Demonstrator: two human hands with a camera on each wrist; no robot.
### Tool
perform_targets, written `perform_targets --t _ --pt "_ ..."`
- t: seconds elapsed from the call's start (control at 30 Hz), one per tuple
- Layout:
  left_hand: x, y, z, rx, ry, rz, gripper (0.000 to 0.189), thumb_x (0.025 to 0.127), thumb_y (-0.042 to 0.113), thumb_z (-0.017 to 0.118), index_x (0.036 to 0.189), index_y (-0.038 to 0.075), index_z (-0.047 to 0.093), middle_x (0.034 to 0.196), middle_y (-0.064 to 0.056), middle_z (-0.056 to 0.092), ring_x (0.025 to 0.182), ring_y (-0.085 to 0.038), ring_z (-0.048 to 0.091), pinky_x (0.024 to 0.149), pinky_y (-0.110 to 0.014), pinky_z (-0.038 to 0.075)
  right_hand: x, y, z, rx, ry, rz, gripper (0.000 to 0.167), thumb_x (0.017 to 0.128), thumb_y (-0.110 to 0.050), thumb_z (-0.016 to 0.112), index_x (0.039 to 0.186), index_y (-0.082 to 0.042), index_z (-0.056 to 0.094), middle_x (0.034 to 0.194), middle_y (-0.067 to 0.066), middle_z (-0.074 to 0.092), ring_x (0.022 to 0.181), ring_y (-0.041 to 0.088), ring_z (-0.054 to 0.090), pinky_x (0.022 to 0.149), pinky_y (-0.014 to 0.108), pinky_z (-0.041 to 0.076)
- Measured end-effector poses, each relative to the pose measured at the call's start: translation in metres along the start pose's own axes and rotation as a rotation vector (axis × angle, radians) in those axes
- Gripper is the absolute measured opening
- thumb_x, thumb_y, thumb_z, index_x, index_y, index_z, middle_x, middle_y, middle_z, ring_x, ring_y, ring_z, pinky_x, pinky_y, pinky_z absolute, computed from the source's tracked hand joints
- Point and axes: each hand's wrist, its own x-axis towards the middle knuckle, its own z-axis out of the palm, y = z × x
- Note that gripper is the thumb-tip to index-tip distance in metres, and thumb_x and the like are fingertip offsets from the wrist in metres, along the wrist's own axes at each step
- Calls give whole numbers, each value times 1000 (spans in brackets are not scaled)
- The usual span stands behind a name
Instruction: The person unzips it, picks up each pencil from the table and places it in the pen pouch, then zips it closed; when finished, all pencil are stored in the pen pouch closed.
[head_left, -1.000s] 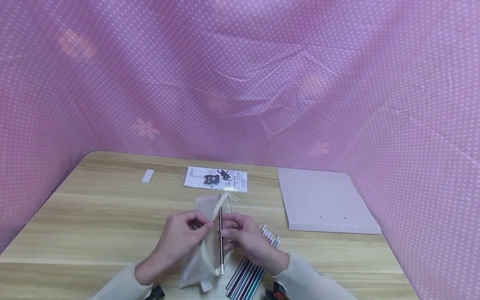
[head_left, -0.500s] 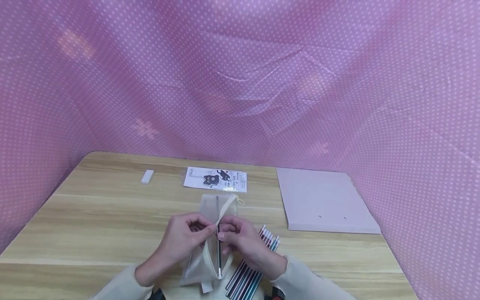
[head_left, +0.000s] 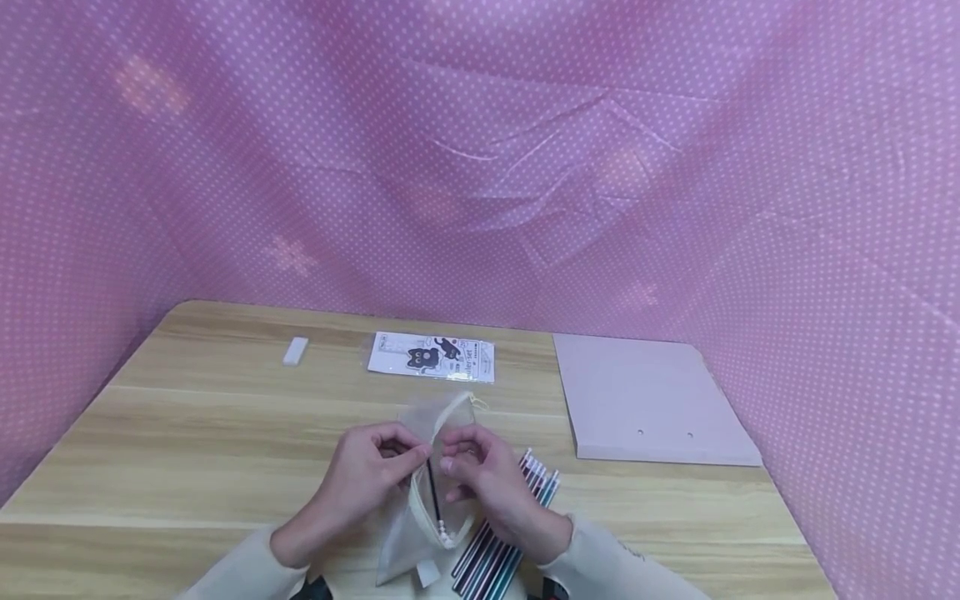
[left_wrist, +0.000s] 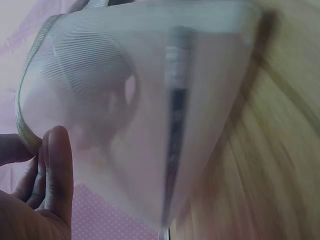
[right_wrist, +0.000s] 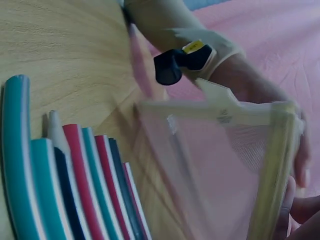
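Note:
A sheer cream mesh pouch [head_left: 401, 533] with a zip edge stands tilted between both hands, its mouth spread. My left hand [head_left: 375, 462] pinches the zip edge between thumb and fingertips; the left wrist view shows this hand [left_wrist: 52, 175] at the border of the mesh. Inside the pouch leans a dark pencil [head_left: 435, 492], its pale eraser end low near the pouch's corner. Seen through the mesh in the left wrist view, the pencil [left_wrist: 176, 115] looks blurred. My right hand [head_left: 498, 483] is at the mouth's right side, fingers loosely bent, thumb and forefinger apart with nothing between them.
Several striped pencils [head_left: 491, 558] lie in a bundle beneath my right wrist, close beside the pouch. Farther back are a white eraser-like block [head_left: 296, 351] and a ruler-set packet [head_left: 431, 357] with black cats. A pale pink folder [head_left: 645, 400] lies at the right.
The dark pencil, held by my right fingers before, has slid down into the pouch and left them. The pouch has tipped slightly and its lower end shifted right.

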Motion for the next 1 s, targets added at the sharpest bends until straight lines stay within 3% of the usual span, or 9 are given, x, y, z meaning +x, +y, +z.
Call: perform_targets --t 0.27,0.43,0.67,1.0 --pt "5 -2 -6 52 64 -4 9 86 16 79 89 8 75 84 -10 77 66 -17 70 60 -29 61 -1 -5 -7 86 -86 -6 40 92 -3 64 128 11 51 99 1 70 90 12 66 73 24 61" --pt "6 -1 -9 83 93 1 7 86 15 79 88 10 75 82 -8 77 63 -12 67 59 -24 58 1 -7 -12 139 -138 -6 44 93 -2 63 131 12 48 101 0 72 92 11 69 80 24 62" --pt "8 0 -13 163 141 2 5 85 16 80 85 14 76 79 -1 76 68 -11 66 63 -21 56 1 -10 -16 162 -138 0 38 93 -3 64 128 8 53 98 -3 74 91 11 70 83 25 62" --pt "10 -1 -16 176 159 -5 6 85 16 80 84 13 76 75 -2 74 64 -10 63 59 -21 53 3 -14 -30 117 -150 -55 46 94 -6 64 133 13 50 105 -2 76 98 13 73 90 31 62"
